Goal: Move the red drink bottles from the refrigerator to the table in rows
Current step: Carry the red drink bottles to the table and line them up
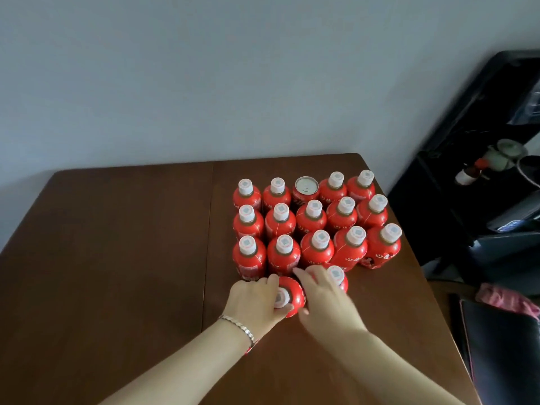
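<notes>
While the left hand (254, 302) grips a bottle (294, 289) on the brown table (117, 258) (grey wall (204, 83)), the right hand (327, 299) blurs, grip unclear.

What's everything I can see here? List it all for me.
bottles: sixteen, red with white caps, in rows on the table's right half
can: one, red with silver top, mid back row
table: one, dark brown, against the wall
wall: one, pale grey, behind
shelf unit: one, black, right of table
cloth: one, pink, lower right
bracelet: one, silver, left wrist
left hand: one, grips the front bottle
right hand: one, beside that bottle, grip unclear
</notes>
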### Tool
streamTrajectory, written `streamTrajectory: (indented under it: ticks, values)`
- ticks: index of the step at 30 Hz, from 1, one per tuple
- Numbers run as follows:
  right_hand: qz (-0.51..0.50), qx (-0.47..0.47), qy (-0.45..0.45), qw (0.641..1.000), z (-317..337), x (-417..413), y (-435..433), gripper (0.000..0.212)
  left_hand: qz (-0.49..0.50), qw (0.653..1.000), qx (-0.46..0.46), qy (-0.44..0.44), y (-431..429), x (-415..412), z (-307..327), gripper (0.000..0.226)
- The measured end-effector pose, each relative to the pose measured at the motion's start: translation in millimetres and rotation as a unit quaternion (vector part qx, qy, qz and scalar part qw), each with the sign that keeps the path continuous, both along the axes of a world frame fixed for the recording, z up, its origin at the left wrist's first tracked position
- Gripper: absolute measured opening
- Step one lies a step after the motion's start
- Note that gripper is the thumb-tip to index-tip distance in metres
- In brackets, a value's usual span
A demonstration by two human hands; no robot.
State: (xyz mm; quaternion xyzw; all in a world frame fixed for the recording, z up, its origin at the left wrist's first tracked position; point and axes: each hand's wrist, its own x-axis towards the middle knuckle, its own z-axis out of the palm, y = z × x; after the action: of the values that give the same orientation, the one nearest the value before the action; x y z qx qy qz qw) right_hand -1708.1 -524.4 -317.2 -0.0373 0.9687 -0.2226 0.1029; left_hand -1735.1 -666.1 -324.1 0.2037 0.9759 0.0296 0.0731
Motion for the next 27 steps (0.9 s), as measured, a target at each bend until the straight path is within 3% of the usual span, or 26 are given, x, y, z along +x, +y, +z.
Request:
streamTrajectory:
  ticks: [2,3,5,8,12,15,18,20,23,27]
  values:
    - [-0.016,-0.024,-0.133,0.991,-16,1,-13,0.078,0.02,0.999,0.037,-0.028,-1,4,4,0.049]
    - [-0.036,-0.026,-0.156,0.987,-21,1,-18,0.083,0.036,0.996,0.064,-0.05,-4,7,0,0.048]
    - [-0.071,-0.031,-0.135,0.988,-30,1,-26,0.083,0.079,0.989,0.085,-0.097,-11,11,0,0.045]
    - [-0.13,-0.077,-0.125,0.981,-37,4,-34,0.086,0.157,0.974,0.148,-0.067,-23,11,-1,0.045]
    - [-0.242,-0.197,-0.146,0.939,-41,7,-43,0.088,0.249,0.92,0.296,-0.056,-25,10,-10,0.045]
    - [-0.277,-0.263,-0.152,0.912,-42,10,-47,0.086,0.342,0.844,0.407,-0.066,-26,9,-13,0.059]
    - [-0.329,-0.305,-0.185,0.874,-40,9,-47,0.07,0.476,0.683,0.507,-0.224,-31,6,-19,0.069]
    - [-0.349,-0.324,-0.209,0.854,-38,8,-47,0.064,0.502,0.578,0.554,-0.326,-29,4,-23,0.058]
    - [-0.345,-0.323,-0.215,0.855,-40,6,-46,0.059,0.491,0.544,0.597,-0.326,-24,5,-28,0.053]
    - [-0.313,-0.294,-0.251,0.868,-43,4,-37,0.038,0.494,0.542,0.61,-0.301,-19,8,-35,0.059]
